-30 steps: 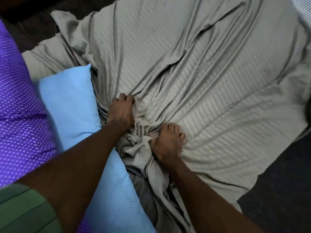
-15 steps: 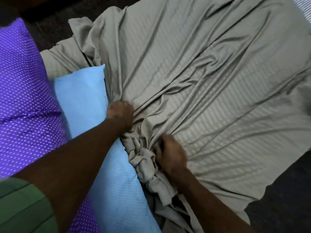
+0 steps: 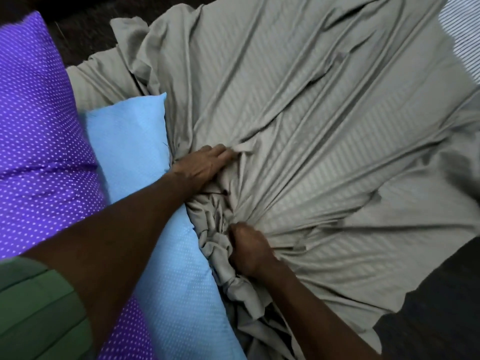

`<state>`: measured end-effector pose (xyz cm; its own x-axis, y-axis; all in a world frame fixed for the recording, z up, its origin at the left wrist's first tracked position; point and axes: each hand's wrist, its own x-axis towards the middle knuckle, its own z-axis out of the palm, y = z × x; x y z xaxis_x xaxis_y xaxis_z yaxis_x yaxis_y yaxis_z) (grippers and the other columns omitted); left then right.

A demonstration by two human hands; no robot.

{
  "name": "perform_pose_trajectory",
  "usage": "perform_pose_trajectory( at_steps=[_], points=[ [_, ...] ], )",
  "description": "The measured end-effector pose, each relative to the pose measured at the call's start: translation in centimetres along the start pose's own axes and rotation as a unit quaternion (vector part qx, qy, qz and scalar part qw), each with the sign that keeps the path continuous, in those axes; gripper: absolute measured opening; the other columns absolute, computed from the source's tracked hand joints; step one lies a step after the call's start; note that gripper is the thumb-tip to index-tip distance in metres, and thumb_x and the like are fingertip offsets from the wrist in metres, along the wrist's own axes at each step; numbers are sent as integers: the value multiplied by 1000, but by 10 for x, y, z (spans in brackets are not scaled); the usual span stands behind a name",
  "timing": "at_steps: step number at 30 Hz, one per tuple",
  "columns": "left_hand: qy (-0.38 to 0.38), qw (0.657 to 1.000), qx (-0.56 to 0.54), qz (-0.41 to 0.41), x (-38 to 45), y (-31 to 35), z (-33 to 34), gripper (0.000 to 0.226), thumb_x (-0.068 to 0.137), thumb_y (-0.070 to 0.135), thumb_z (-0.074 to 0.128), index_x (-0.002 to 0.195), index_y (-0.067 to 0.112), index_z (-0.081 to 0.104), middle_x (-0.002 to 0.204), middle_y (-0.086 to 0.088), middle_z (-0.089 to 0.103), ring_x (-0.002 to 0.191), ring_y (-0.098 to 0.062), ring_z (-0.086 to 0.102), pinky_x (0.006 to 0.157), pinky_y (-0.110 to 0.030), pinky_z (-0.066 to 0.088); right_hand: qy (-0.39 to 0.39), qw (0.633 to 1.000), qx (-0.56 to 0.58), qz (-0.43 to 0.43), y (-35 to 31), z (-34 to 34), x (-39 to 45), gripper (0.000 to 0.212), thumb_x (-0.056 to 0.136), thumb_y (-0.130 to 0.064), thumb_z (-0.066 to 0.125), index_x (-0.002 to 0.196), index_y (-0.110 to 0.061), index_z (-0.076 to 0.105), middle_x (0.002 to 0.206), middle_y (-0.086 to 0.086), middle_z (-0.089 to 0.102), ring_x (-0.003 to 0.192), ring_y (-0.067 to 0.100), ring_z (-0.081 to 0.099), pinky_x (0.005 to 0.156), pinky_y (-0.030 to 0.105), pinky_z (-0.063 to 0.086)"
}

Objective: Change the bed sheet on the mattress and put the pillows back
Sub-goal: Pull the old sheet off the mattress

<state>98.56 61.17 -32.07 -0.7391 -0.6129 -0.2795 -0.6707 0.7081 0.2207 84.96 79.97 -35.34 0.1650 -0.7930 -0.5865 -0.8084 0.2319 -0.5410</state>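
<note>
Since half a second ago the left hand has uncurled and reached forward, its fingers now laid flat on the cloth, while the bunched folds have drawn in tighter toward the right hand. Spreading away from both hands, the grey striped bed sheet covers most of the view, its creases fanning out from the gathered knot just in front of the right hand. Left of the left forearm lies the purple dotted pillow, and between it and the sheet, partly under that arm, the light blue pillow touches the sheet's edge. The right hand is clenched around a twisted bundle of the sheet, knuckles up. A green sleeve covers the left upper arm
</note>
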Motion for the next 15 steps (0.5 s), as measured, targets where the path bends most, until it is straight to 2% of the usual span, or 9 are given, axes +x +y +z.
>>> perform_pose_trajectory(
  at_steps=[2, 3, 5, 6, 8, 9, 10, 12, 15],
  points=[
    [-31, 997, -18, -75, 6, 0, -1, 66, 85, 7, 64, 146, 16, 41, 132, -13, 52, 114, -38, 57, 89, -48, 49, -132, 983, 125, 19, -3, 1, -4, 26, 78, -21, 58, 96, -4, 66, 99, 10, 70, 93, 26, 66, 81, 45, 53],
    [-51, 994, -12, -92, 8, 2, -4, 60, 84, 11, 66, 141, 15, 47, 129, -14, 55, 115, -39, 58, 90, -47, 48, -144, 971, 188, 35, -1, 2, -5, 23, 73, -19, 55, 86, -3, 67, 86, 7, 69, 82, 21, 66, 74, 48, 54],
    [-65, 993, 8, -103, 12, 9, -7, 46, 84, 18, 69, 128, 15, 59, 124, -13, 61, 116, -38, 60, 91, -45, 49, -60, 961, 260, 81, 1, 5, -7, 7, 73, -13, 58, 73, -12, 64, 72, -1, 64, 70, 14, 61, 64, 38, 50],
    [-65, 992, 20, -107, 13, 11, -7, 42, 83, 19, 70, 125, 15, 63, 123, -12, 61, 117, -37, 60, 92, -45, 50, 50, 963, 246, 99, 2, 8, -9, 2, 77, -16, 63, 76, -18, 63, 75, -6, 65, 73, 13, 61, 67, 33, 48],
    [-81, 990, 54, -99, 15, 12, -5, 38, 82, 21, 75, 119, 13, 68, 122, -11, 60, 117, -35, 58, 92, -44, 51, 277, 945, 126, 123, 1, 19, -17, 20, 80, -32, 73, 95, -25, 61, 94, -3, 63, 91, 16, 57, 77, 35, 46],
    [-97, 989, 65, -91, 15, 11, -4, 38, 80, 25, 78, 116, 13, 69, 121, -11, 60, 116, -34, 59, 92, -44, 51, 333, 932, 50, 136, 0, 25, -19, 34, 79, -39, 75, 103, -21, 60, 103, 2, 60, 100, 21, 54, 82, 38, 46],
    [-117, 987, 63, -87, 15, 8, -3, 40, 79, 30, 79, 114, 14, 70, 121, -10, 61, 116, -34, 60, 92, -43, 52, 346, 925, -4, 155, 0, 31, -17, 42, 77, -42, 78, 106, -17, 60, 106, 5, 59, 104, 25, 52, 83, 41, 47],
    [-160, 976, 114, -97, 11, 2, -4, 40, 84, 44, 73, 115, 19, 69, 125, -8, 64, 117, -30, 61, 100, -41, 48, 320, 930, -49, 176, -5, 35, -11, 36, 70, -31, 85, 95, -15, 65, 98, 8, 60, 95, 31, 56, 77, 42, 50],
    [-235, 918, 300, -111, 1, 0, -9, 49, 97, 54, 50, 131, 21, 61, 140, -2, 59, 135, -24, 45, 118, -43, 23, 259, 952, -64, 151, -13, 25, -4, 23, 63, -5, 84, 78, -12, 68, 85, 11, 63, 81, 34, 63, 67, 40, 51]
  ],
)
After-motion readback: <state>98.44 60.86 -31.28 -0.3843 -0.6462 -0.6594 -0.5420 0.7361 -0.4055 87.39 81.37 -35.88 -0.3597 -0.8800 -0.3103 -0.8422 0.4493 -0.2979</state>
